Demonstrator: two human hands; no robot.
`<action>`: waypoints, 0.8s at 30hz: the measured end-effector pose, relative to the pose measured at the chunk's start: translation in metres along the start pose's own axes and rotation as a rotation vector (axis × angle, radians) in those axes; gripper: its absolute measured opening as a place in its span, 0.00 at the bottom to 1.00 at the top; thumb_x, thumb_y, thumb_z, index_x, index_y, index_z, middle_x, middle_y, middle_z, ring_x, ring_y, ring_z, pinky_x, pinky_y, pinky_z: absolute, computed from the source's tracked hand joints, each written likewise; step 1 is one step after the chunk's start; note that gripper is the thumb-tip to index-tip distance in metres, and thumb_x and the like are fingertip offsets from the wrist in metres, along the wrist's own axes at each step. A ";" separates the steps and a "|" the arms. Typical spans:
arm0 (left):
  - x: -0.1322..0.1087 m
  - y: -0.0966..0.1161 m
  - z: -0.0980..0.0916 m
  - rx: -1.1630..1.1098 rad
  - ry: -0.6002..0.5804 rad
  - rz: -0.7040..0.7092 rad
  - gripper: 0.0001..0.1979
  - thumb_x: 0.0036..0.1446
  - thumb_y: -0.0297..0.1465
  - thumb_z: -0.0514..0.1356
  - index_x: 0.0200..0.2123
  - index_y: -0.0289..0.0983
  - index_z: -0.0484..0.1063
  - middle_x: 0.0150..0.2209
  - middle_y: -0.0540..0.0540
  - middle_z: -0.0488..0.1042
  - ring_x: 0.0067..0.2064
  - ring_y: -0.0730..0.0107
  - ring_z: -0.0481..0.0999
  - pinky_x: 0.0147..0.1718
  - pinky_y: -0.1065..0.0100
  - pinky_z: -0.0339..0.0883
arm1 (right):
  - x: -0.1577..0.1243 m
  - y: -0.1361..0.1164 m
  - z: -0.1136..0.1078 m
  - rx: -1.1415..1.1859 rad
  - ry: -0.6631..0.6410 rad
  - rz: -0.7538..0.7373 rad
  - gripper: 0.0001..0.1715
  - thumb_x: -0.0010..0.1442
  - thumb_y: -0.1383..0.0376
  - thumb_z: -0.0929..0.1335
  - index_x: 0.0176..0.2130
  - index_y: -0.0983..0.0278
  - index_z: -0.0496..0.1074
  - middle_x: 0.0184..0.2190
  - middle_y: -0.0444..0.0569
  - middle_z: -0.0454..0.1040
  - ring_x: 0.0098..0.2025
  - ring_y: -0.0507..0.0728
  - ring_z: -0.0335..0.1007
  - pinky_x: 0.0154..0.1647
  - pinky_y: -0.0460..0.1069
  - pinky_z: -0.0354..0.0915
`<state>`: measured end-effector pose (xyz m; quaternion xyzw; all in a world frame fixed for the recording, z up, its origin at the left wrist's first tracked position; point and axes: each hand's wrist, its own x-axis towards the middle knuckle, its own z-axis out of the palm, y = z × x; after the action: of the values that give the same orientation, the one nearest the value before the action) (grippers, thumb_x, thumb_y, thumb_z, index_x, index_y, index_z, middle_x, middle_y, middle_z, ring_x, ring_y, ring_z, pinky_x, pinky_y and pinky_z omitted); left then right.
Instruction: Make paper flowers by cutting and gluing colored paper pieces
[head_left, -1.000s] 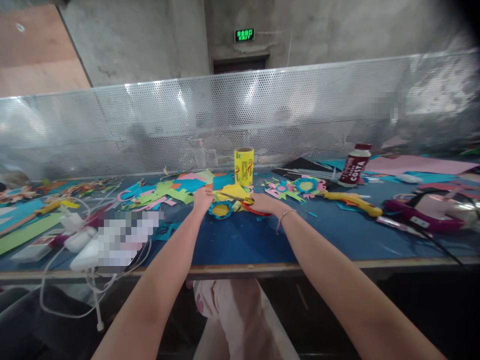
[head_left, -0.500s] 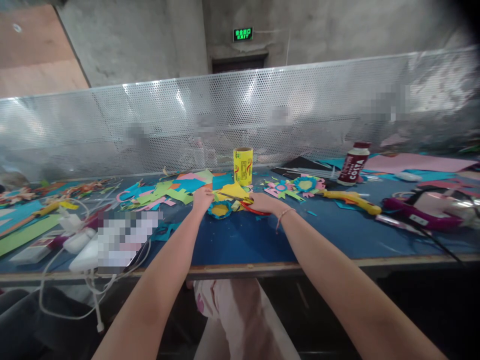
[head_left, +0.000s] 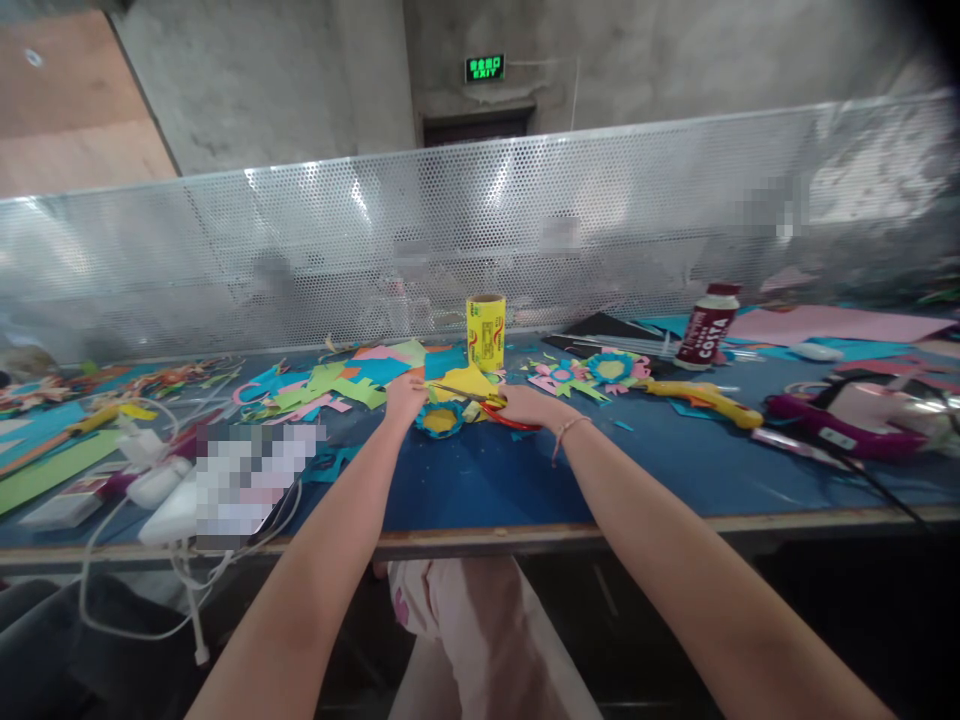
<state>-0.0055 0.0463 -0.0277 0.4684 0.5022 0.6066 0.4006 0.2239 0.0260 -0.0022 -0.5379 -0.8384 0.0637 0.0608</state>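
Note:
My right hand (head_left: pixel 529 408) is closed around the red and yellow handles of a pair of scissors (head_left: pixel 493 404). Their blades point left, across a yellow piece of paper (head_left: pixel 471 379). At the left edge of that paper my left hand (head_left: pixel 406 397) pinches it between closed fingers; the fingertips are small and partly hidden. Just below the blades, between my hands, lies a blue paper flower with a yellow centre (head_left: pixel 440 420). A yellow cardboard tube (head_left: pixel 486 332) stands upright behind the paper.
Coloured paper scraps (head_left: pixel 322 385) lie left of my hands. More paper flowers (head_left: pixel 609 369), a yellow-handled tool (head_left: pixel 705 402) and a dark red bottle (head_left: pixel 707 327) are at right. A white device with cables (head_left: pixel 169 505) sits front left. A perforated metal screen (head_left: pixel 315 250) bounds the table's back.

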 end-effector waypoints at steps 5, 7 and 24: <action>-0.003 0.004 0.002 0.248 0.088 0.011 0.05 0.34 0.21 0.60 0.20 0.34 0.68 0.16 0.49 0.68 0.22 0.69 0.71 0.23 0.70 0.66 | 0.000 0.000 -0.002 -0.014 -0.011 -0.012 0.23 0.53 0.48 0.59 0.33 0.66 0.66 0.37 0.57 0.72 0.36 0.58 0.68 0.30 0.46 0.57; -0.005 0.006 0.003 0.293 0.101 0.011 0.05 0.34 0.20 0.59 0.20 0.33 0.69 0.15 0.49 0.68 0.22 0.69 0.71 0.22 0.70 0.66 | 0.001 0.001 -0.002 -0.017 -0.009 -0.014 0.24 0.54 0.48 0.59 0.33 0.65 0.66 0.37 0.56 0.72 0.36 0.58 0.68 0.30 0.46 0.57; -0.008 0.010 0.004 0.269 0.103 -0.080 0.06 0.33 0.19 0.59 0.20 0.33 0.70 0.12 0.51 0.66 0.21 0.69 0.72 0.21 0.74 0.64 | -0.002 -0.003 -0.005 -0.022 0.038 -0.006 0.23 0.54 0.50 0.59 0.34 0.66 0.67 0.35 0.57 0.73 0.34 0.58 0.68 0.27 0.46 0.56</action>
<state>0.0007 0.0376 -0.0193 0.4657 0.6172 0.5405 0.3318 0.2223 0.0233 0.0034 -0.5371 -0.8394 0.0443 0.0709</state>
